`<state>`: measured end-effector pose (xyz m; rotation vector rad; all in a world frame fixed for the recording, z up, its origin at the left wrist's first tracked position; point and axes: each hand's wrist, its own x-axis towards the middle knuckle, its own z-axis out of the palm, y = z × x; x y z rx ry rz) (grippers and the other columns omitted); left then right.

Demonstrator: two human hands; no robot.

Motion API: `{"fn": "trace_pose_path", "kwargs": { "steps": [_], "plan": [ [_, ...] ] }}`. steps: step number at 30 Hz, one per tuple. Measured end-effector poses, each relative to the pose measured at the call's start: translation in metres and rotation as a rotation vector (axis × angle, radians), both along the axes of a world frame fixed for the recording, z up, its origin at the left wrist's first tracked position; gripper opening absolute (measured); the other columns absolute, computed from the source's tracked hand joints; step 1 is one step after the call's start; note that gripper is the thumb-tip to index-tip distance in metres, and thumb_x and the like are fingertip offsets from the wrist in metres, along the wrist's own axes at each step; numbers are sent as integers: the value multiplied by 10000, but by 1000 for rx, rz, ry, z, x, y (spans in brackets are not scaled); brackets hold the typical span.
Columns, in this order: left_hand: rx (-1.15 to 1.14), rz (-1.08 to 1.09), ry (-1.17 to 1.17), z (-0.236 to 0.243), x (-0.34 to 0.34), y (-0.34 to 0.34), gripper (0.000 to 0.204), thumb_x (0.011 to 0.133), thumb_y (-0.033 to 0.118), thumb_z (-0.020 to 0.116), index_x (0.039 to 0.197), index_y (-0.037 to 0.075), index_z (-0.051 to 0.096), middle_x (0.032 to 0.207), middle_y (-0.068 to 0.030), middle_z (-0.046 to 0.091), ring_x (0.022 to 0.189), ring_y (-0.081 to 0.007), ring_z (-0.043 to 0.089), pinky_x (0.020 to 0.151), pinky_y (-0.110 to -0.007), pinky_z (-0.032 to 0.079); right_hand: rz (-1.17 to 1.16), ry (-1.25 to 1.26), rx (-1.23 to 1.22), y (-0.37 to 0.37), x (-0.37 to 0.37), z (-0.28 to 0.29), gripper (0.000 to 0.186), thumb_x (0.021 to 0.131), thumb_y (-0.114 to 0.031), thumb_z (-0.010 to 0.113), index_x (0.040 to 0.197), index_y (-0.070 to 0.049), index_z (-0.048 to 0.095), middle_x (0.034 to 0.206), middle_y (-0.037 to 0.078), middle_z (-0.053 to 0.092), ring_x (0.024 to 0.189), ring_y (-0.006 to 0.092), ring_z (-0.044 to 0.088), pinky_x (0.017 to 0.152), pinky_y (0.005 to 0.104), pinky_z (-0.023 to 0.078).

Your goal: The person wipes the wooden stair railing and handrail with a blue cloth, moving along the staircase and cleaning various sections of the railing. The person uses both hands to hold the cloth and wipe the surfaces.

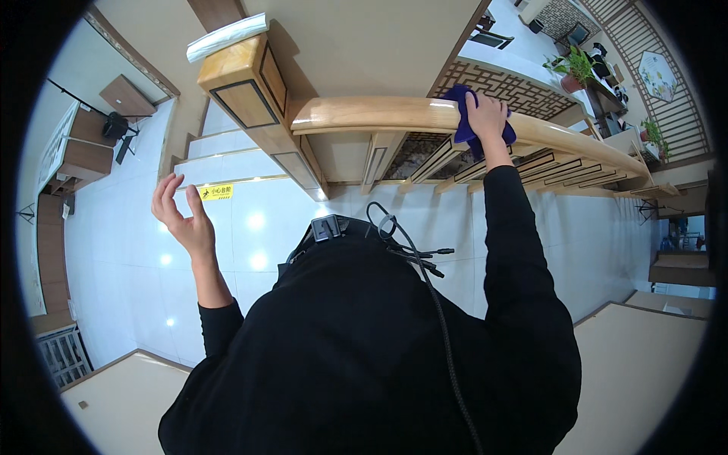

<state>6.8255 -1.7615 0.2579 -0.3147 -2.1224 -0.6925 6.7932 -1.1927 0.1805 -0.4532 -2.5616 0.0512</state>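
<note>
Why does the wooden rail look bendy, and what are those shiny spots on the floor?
Head view: the fisheye lens probably adds to the handrail's bend; head view: the spots are glare on the glossy floor, likely from lamps.

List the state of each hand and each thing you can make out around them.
Left hand: raised, empty, fingers loosely curled.
Right hand: on the cloth, over the handrail.
Purple cloth: bunched, draped over the handrail.
Handrail: partly covered by the cloth.
White item: lying on the post.
Post: upright.
</note>
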Motion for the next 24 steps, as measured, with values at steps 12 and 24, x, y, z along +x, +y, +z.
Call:
{"fn": "trace_pose_path", "kwargs": {
  "steps": [12, 24],
  "plan": [
    [-126, -660, -194, -12, -25, 158, 342, 803, 175, 683, 1102, 35, 593, 1193, -138, 564, 1181, -350, 470, 1032, -437, 348, 489, 192, -48, -173, 11, -27, 464, 870, -320, 601, 1256, -73, 532, 1298, 104, 520, 1278, 289, 409, 1104, 494, 247],
    [-452, -496, -236, -93, -109, 263, 513, 904, 401, 513, 1245, 18, 514, 1251, -139, 545, 1190, -292, 477, 1044, -497, 302, -367, 170, -305, 85, 46, -22, 560, 875, -350, 578, 1318, -24, 472, 1381, 191, 441, 1320, 368, 354, 1114, 466, 248]
  ]
}}
